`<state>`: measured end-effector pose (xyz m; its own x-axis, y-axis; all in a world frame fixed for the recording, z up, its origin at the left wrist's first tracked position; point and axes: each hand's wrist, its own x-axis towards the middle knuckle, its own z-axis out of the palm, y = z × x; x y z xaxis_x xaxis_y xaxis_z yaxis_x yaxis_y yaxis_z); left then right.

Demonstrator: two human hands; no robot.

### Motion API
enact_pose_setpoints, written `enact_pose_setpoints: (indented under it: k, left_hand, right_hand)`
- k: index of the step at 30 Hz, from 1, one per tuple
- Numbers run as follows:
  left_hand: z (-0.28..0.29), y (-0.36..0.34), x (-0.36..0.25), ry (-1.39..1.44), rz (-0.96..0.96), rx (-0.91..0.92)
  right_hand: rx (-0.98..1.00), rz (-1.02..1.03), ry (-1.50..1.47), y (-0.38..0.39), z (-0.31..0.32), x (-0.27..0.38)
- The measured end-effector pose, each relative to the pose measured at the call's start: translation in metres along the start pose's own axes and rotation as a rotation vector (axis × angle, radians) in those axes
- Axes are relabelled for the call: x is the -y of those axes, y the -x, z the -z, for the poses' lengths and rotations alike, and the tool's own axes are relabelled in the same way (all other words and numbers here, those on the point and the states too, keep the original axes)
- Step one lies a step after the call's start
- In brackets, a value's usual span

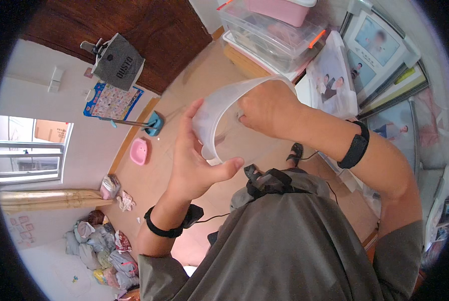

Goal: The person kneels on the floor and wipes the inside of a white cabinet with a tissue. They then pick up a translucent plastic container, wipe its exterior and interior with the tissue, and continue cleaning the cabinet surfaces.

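A translucent whitish plastic tub [210,116] with a curved wall is held up in front of my chest, tilted so its wide mouth turns toward me. My left hand [197,163] grips it from the left, fingers along the outer wall and thumb stretched out below the rim. My right hand [270,109] reaches into the mouth from the right, its fingers curled. Something small and greyish shows by its fingertips, too unclear to name. The far wall of the tub is partly hidden behind my right hand.
Clear storage boxes [267,37] with a pink bin [284,9] on top stand ahead. Framed photos [377,40] lean at the right. A pink basin [139,151] and a blue dustpan [155,124] rest on the floor, left. Several stuffed bags [101,246] pile up lower left.
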<state>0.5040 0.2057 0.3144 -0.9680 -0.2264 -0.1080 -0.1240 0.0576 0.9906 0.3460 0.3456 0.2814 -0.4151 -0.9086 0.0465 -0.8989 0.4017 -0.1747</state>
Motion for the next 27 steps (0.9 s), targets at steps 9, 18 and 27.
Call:
enact_pose_setpoints:
  k: [9,18,27]
  left_hand:
    - [-0.006,0.003,-0.006,0.040,-0.003,0.019]
    - [-0.012,0.003,0.004,-0.056,-0.017,-0.058]
    - [-0.004,0.001,0.008,-0.030,0.061,-0.003]
  right_hand:
    - [-0.035,-0.044,-0.057,0.004,-0.003,0.008]
    - [-0.037,0.007,0.001,0.008,-0.004,0.002]
    - [0.129,0.047,0.032,0.005,0.002,-0.001]
